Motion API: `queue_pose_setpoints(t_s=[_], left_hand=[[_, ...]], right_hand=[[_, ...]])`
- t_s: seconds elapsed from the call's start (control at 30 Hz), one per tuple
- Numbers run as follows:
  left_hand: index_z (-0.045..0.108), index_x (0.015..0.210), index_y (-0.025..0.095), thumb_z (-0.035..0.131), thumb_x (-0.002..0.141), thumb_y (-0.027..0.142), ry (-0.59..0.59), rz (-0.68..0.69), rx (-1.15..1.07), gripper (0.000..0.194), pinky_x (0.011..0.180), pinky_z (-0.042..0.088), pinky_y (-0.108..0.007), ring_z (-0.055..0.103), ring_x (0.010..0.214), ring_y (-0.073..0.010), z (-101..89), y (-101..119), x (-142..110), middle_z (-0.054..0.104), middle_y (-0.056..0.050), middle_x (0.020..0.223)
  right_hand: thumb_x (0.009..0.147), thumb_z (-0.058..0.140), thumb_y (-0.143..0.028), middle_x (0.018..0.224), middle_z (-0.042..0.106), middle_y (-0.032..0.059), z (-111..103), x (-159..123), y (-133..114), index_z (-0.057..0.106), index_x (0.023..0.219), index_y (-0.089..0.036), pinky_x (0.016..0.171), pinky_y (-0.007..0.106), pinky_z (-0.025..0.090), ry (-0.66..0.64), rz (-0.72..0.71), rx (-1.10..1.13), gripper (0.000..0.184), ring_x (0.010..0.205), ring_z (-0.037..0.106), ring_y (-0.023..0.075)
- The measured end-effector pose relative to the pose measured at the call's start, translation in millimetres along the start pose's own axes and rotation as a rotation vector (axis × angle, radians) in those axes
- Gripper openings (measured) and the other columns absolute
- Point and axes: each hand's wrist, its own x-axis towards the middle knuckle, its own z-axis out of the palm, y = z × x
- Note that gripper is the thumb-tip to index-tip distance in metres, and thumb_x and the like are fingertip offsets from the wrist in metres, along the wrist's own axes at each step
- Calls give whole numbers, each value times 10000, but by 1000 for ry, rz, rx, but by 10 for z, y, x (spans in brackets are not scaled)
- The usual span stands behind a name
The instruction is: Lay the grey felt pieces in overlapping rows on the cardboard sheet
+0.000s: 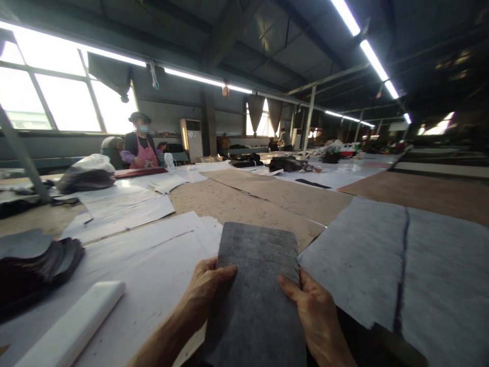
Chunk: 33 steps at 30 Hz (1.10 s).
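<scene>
Both hands on the gray felt-like panel (257,300), held centered in front of me at the near side of the worktable, lower end running out of view. Left hand (210,283): pinching the left edge, thumb flat on the top face and pointing inward, fingers curled behind and mostly hidden. Forearm rises from bottom left, angled in. Right hand (315,306): same pinch on the right edge, a touch lower, thumb on the face, wrist bent inward, forearm from bottom right. Thumbs well apart, facing each other across the panel. Can't tell if its underside touches anything. White paper sheet (153,275) and white bar (72,326) lie left of my left forearm; gray sheet (355,255) with a dark stripe lies right.
</scene>
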Motion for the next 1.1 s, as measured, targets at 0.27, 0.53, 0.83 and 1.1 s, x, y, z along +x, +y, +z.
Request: queue_pose_setpoints(t_s=[0.27,0.53,0.83,1.1], left_hand=[[696,812,118,681,611,188,18,199,-27,213,547,465,-268,599,556,-173,-1,11,-28,680,-54,658],[700,808,129,715,580,205,25,178,-28,240,594,476,-281,611,601,-182,-27,22,-11,684,-45,679],[651,801,130,668,550,228,180,169,119,269,537,449,-295,585,542,-187,-175,263,24,650,-24,621],[615,608,162,672,493,204,516,139,604,135,532,330,-262,534,581,-194,-778,288,72,585,-16,554]], right_hand=[[648,647,-502,722,650,17,16,-66,-80,662,807,-198,653,291,461,229,-347,-441,343,719,592,235],[602,721,-448,842,680,53,34,-31,-75,654,957,-160,687,334,507,52,-57,-100,462,806,620,272],[598,643,-417,792,682,41,404,109,-151,633,965,-157,650,328,522,-5,-34,-219,450,772,637,271],[640,634,-226,721,636,90,922,368,63,632,792,-171,724,403,429,-10,-210,-827,162,783,598,317]])
